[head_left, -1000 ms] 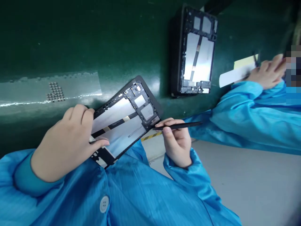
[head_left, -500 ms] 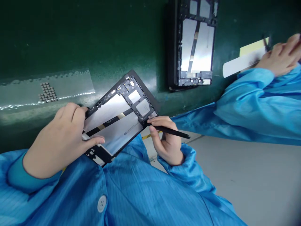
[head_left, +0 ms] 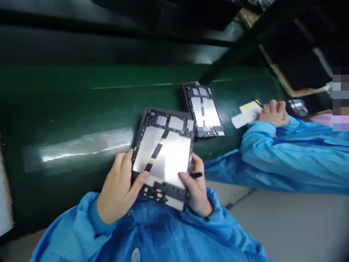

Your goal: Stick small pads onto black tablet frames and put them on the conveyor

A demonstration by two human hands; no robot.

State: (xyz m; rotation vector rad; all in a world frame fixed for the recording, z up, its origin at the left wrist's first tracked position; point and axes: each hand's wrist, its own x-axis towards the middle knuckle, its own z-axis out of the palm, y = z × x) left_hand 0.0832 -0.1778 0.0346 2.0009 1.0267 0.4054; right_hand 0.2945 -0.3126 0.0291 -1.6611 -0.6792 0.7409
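Observation:
An opened tablet frame (head_left: 163, 154), silver inside with a black flat cable across it, is raised upright above the green belt (head_left: 68, 105). My left hand (head_left: 120, 189) grips its left lower edge, thumb on the silver plate. My right hand (head_left: 196, 189) grips the right lower edge and also keeps a thin black stylus (head_left: 196, 175) between its fingers. Both of my arms wear blue sleeves.
A second opened tablet frame (head_left: 204, 114) lies on the belt behind. A clear film strip (head_left: 79, 149) with small grey pads lies on the belt at left. A co-worker's hand (head_left: 274, 112) in a blue sleeve rests on white and yellow paper strips (head_left: 245, 115) at right.
My right hand has left off touching the stylus tip to the frame's corner and now grips the frame's right edge. The frame has turned upright. My view has pulled back and up.

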